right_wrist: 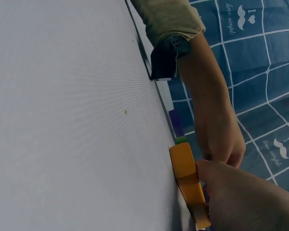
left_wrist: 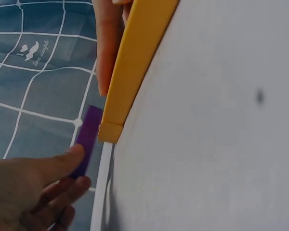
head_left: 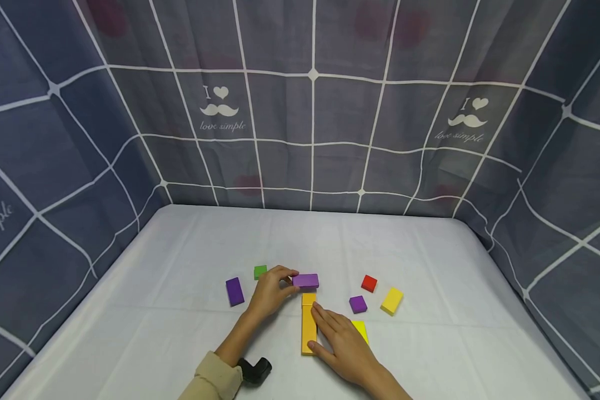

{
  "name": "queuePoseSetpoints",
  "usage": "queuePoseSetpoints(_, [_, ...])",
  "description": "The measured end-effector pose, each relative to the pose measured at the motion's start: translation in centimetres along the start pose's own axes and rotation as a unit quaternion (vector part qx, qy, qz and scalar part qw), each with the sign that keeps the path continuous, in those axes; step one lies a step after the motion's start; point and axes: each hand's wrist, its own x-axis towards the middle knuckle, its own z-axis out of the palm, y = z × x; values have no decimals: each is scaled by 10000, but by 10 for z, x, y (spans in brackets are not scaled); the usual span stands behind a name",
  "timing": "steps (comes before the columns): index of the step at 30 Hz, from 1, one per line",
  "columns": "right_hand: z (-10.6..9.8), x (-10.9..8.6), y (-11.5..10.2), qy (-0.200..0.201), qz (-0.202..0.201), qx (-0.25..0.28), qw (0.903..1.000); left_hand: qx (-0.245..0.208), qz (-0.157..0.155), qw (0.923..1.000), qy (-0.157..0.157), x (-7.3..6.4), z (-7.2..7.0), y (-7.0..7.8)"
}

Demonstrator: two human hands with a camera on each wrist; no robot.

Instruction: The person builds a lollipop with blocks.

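Observation:
My left hand (head_left: 271,291) pinches a purple block (head_left: 306,281) by its left end between thumb and fingers. The left wrist view shows this purple block (left_wrist: 89,132) close past the end of the orange pieces. A long orange block (head_left: 308,332) lies lengthwise, with a short orange block (head_left: 309,299) in line at its far end. My right hand (head_left: 347,347) rests along the right side of the long orange block, fingers extended and thumb at its near end. In the right wrist view, the thumb lies against the orange block (right_wrist: 184,163).
Left of the hands lie a dark purple block (head_left: 235,291) and a green block (head_left: 260,272). To the right are a red block (head_left: 369,283), a small purple block (head_left: 358,304) and a yellow block (head_left: 392,301). Another yellow block (head_left: 361,330) is partly hidden behind my right hand.

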Motion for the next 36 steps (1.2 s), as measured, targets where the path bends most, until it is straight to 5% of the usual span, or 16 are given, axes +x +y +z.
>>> queuePoseSetpoints(13, [0,0,1,-111,169,67,9998,480,61,9980,-399,-3,6,-5])
queuePoseSetpoints(36, [0,0,0,-199,219,75,9995,392,105,9975,-576,-3,8,-11])
